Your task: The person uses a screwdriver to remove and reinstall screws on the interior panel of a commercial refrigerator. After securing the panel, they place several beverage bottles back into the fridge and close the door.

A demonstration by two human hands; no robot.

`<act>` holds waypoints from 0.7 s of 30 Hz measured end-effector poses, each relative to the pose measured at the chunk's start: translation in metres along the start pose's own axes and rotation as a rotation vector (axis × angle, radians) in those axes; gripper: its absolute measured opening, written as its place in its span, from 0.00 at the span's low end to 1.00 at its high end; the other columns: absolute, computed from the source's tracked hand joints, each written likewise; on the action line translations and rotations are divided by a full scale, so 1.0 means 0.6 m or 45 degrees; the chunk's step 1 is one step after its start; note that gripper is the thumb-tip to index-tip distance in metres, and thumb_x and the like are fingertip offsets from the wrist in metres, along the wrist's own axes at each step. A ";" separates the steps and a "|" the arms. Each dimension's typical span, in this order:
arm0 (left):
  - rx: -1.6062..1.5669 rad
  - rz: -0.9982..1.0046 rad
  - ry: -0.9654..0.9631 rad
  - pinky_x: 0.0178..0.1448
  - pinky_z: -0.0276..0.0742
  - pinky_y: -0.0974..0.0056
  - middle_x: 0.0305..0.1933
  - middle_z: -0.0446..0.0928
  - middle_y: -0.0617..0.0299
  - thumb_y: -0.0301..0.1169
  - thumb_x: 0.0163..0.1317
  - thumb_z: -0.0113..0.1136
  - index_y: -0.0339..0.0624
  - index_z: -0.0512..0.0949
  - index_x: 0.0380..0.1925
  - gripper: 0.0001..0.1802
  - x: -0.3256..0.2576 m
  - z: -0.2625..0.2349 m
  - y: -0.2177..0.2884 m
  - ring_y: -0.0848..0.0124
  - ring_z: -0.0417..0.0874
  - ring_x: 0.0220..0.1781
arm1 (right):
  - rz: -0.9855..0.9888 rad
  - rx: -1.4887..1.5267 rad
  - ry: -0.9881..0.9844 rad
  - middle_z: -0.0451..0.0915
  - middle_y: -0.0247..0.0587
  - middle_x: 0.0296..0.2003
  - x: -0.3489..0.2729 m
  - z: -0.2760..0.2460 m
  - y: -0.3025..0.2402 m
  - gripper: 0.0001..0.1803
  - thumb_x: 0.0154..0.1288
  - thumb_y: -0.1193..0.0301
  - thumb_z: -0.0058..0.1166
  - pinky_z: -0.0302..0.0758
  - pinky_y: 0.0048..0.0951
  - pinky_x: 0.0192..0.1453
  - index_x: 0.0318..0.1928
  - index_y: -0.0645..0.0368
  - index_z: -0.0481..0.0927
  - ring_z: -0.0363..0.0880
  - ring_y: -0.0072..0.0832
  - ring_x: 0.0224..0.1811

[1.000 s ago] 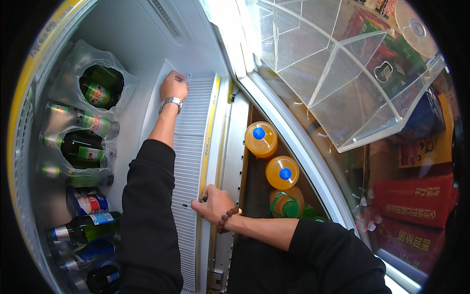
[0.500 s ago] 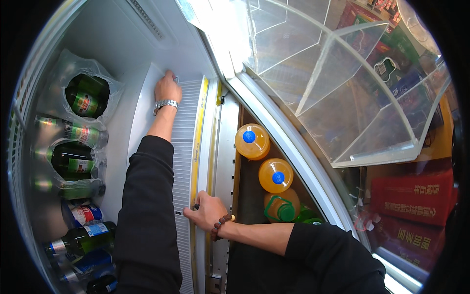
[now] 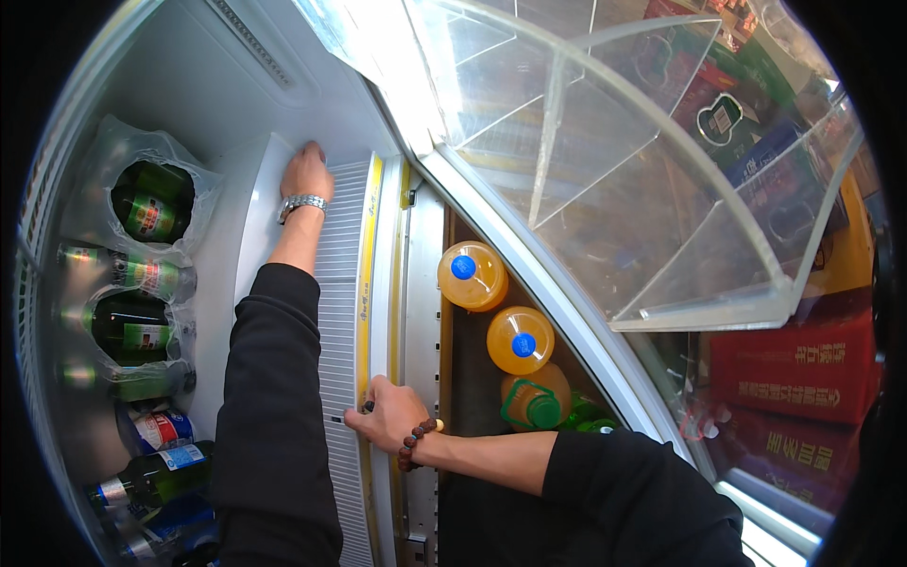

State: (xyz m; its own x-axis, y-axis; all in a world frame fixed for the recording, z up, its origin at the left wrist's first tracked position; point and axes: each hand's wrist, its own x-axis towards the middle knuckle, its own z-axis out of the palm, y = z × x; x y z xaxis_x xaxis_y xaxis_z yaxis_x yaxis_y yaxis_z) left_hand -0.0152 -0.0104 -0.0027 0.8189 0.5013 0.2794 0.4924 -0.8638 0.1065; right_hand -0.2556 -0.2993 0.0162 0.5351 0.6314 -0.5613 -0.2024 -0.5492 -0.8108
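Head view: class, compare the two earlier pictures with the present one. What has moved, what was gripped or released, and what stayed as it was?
The right hand slid from the ribbed white shelf surface to its yellow front edge, fingers now curled on it. The left hand stays flat on the shelf's far end, its wristwatch unchanged. The orange bottles beside the shelf and the green bottles in plastic wrap have not moved.

This was a shop, seen at an open drinks cooler. At nine o'clock, shrink-wrapped packs of green glass bottles (image 3: 142,274) were stacked inside the white cabinet. Near the centre, orange juice bottles with blue caps (image 3: 472,276) stood in a row. At two o'clock rose clear acrylic display bins (image 3: 661,189), and at four o'clock sat red printed cartons (image 3: 803,364).
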 end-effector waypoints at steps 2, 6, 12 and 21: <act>0.011 0.019 0.012 0.53 0.82 0.46 0.51 0.83 0.48 0.22 0.63 0.54 0.43 0.80 0.44 0.11 0.000 0.002 0.001 0.46 0.84 0.53 | -0.007 -0.006 0.008 0.85 0.63 0.36 0.001 0.001 0.001 0.28 0.60 0.53 0.66 0.81 0.49 0.48 0.44 0.68 0.79 0.86 0.56 0.40; 0.018 0.064 0.042 0.54 0.82 0.46 0.52 0.83 0.46 0.21 0.64 0.53 0.42 0.80 0.44 0.11 0.003 0.008 -0.002 0.45 0.84 0.54 | -0.026 -0.028 0.037 0.85 0.63 0.34 0.002 0.002 0.003 0.28 0.60 0.52 0.68 0.82 0.45 0.44 0.41 0.68 0.78 0.87 0.53 0.38; 0.025 0.134 0.064 0.53 0.82 0.44 0.49 0.83 0.42 0.20 0.63 0.53 0.39 0.80 0.44 0.11 0.007 0.015 -0.015 0.43 0.84 0.51 | -0.020 -0.023 0.030 0.85 0.63 0.34 0.000 -0.002 -0.002 0.27 0.60 0.52 0.68 0.82 0.45 0.43 0.41 0.67 0.78 0.86 0.53 0.37; 0.059 0.094 0.088 0.50 0.83 0.43 0.46 0.84 0.40 0.20 0.62 0.55 0.37 0.80 0.44 0.12 0.011 0.022 -0.013 0.41 0.85 0.49 | -0.009 -0.014 -0.040 0.86 0.62 0.38 -0.005 -0.013 -0.010 0.28 0.61 0.54 0.65 0.82 0.49 0.50 0.48 0.69 0.79 0.86 0.55 0.42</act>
State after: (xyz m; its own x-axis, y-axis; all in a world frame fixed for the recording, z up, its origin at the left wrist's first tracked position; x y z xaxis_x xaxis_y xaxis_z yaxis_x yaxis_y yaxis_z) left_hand -0.0095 0.0003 -0.0142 0.8322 0.4301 0.3500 0.4457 -0.8943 0.0390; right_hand -0.2496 -0.3019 0.0238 0.5102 0.6520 -0.5608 -0.1896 -0.5508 -0.8128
